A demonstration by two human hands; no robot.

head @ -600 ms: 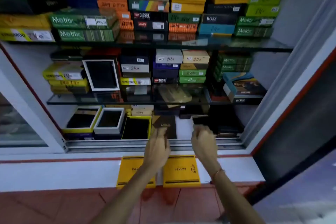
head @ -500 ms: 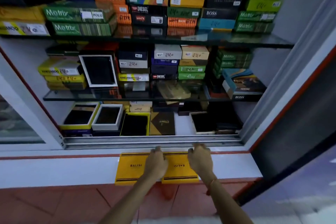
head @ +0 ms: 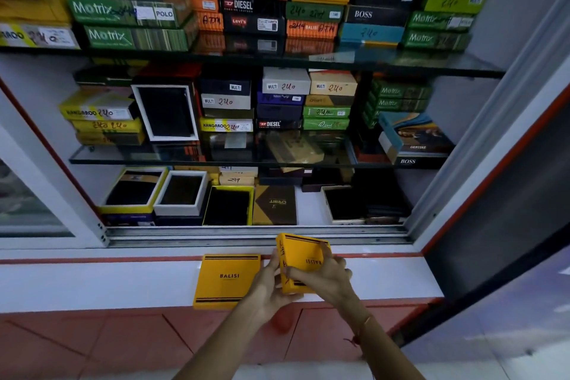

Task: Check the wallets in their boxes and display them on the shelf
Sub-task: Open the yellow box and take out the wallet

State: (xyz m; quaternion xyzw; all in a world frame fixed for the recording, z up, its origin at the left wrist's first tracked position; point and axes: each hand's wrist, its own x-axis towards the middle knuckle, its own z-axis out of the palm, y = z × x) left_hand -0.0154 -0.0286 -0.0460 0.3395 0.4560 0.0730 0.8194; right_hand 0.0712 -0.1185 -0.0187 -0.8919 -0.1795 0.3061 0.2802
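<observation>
Together our left hand [head: 267, 282] and right hand [head: 327, 277] grip the tilted yellow cardboard box [head: 300, 259] beside its flat twin box [head: 227, 280], ready, we judge, for opening.

A white cabinet [head: 481, 145] with red edging is seen filling the view. Two glass shelves [head: 339, 60] are fixed across it, at twelve o'clock and at the centre. A metal sliding track [head: 246, 233] is laid along its lower edge, with a white ledge [head: 92, 281] just below. A glass door panel [head: 27, 203] is set at nine o'clock. Reddish panels [head: 108, 345] are seen at seven o'clock. The light is dim.
</observation>
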